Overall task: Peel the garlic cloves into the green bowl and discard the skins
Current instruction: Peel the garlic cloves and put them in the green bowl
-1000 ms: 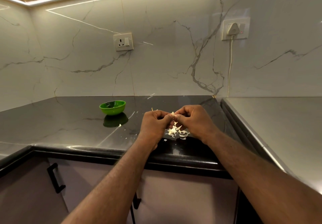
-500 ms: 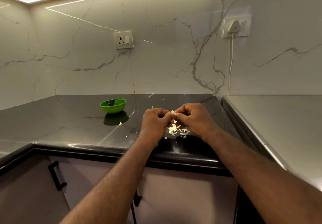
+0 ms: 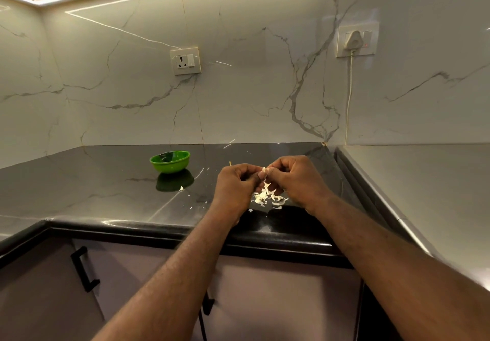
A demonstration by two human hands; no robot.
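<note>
My left hand [image 3: 236,184] and my right hand [image 3: 294,178] meet fingertip to fingertip above the black counter, both pinching one small garlic clove [image 3: 264,170]; only a pale tip of it shows between the fingers. Right below them lies a pile of white garlic skins [image 3: 267,197]. The green bowl [image 3: 170,161] stands to the left and farther back, with something pale inside that I cannot make out clearly.
Loose skin flakes [image 3: 181,188] dot the black counter [image 3: 106,192] between bowl and hands. A grey steel surface [image 3: 424,186] adjoins on the right. A wall socket [image 3: 185,61] and a plugged socket with a cable [image 3: 356,39] sit on the marble wall. Cabinet doors with black handles [image 3: 84,269] are below.
Both hands have stayed together on the clove above the skin pile, with only small finger movements. The bowl has not moved.
</note>
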